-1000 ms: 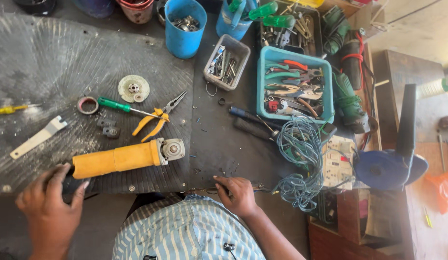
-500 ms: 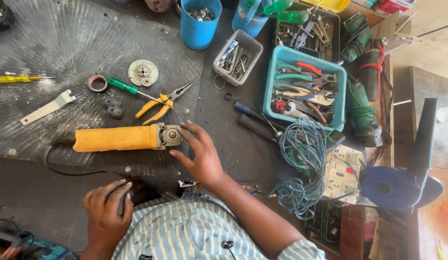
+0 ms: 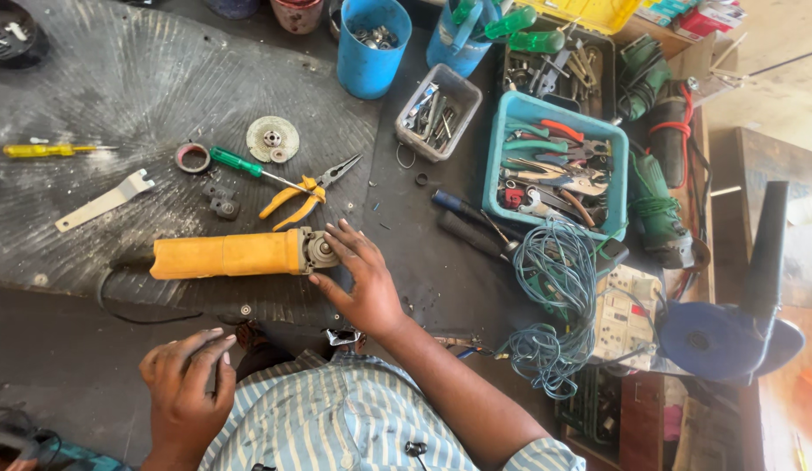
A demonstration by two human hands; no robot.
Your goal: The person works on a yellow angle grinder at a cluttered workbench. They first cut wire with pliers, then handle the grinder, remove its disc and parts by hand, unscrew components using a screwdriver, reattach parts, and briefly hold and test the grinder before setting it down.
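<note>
With the long yellow plastic-bodied angle grinder (image 3: 227, 255) lying flat on the dark scored surface (image 3: 118, 78), right hand (image 3: 358, 279) fingertips touching its grey metal head, left hand (image 3: 186, 377) empty nearer the body, steadying the grinder's body seems advisable.

Yellow angle grinder body (image 3: 227, 255) lies flat on dark bench, near edge, bare metal head pointing right.

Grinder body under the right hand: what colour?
Yellow-orange plastic grinder body, grey metal head at the right hand; head view.
</note>
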